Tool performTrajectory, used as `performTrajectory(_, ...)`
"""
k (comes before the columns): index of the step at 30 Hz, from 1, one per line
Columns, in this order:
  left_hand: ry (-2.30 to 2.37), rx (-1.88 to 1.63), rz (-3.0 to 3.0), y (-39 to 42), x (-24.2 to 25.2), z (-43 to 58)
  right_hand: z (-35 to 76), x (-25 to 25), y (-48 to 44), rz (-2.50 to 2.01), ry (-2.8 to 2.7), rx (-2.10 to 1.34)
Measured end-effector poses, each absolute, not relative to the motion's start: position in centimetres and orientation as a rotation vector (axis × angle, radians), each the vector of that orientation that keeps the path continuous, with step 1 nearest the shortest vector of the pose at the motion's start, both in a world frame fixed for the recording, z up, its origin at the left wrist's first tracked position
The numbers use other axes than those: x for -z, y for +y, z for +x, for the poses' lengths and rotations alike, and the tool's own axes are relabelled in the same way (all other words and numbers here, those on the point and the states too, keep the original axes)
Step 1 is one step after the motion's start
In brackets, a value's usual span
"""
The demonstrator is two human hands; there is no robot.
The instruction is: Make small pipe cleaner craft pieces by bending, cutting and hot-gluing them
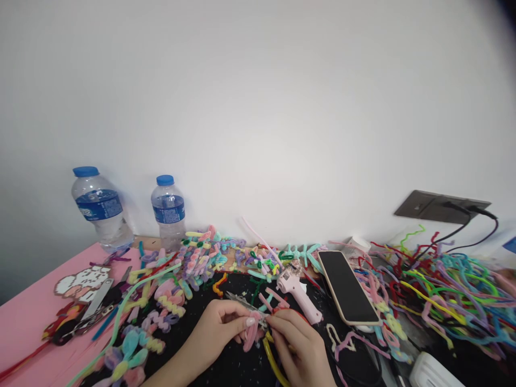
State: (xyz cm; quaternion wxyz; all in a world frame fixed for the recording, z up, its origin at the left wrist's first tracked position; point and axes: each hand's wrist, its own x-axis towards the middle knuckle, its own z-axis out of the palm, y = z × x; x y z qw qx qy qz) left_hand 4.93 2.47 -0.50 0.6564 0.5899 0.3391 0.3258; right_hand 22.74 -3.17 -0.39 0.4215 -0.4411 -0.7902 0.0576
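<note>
At the front centre, over the black mat (226, 371), my left hand (220, 328) pinches a looped pink pipe cleaner (250, 339) between thumb and fingers. Close beside it on the right, my right hand (296, 346) has its fingertips pressed together at the edge of the pink piece. What lies between those fingertips is too small to make out. A yellow strip (273, 361) runs down beneath the right hand. Just beyond the hands lie a pale pink glue gun (300, 296) and short pink pipe cleaner bits (276, 295).
Two water bottles (167, 212) stand against the wall at left. Scissors (94, 301) rest on a pink sheet (24, 312). Pipe cleaner pieces (197, 258) pile up at the back left, loose stems (455, 295) at right. A phone (349, 290) lies near a wall socket (439, 207) with plugged cords.
</note>
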Motion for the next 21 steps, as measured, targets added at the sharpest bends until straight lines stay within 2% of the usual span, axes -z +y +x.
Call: performTrajectory(21,0.741,-0.743,1.317,2.56,0.86,4.92,22.34,-0.04,-2.96,-1.019,-1.969,-0.279)
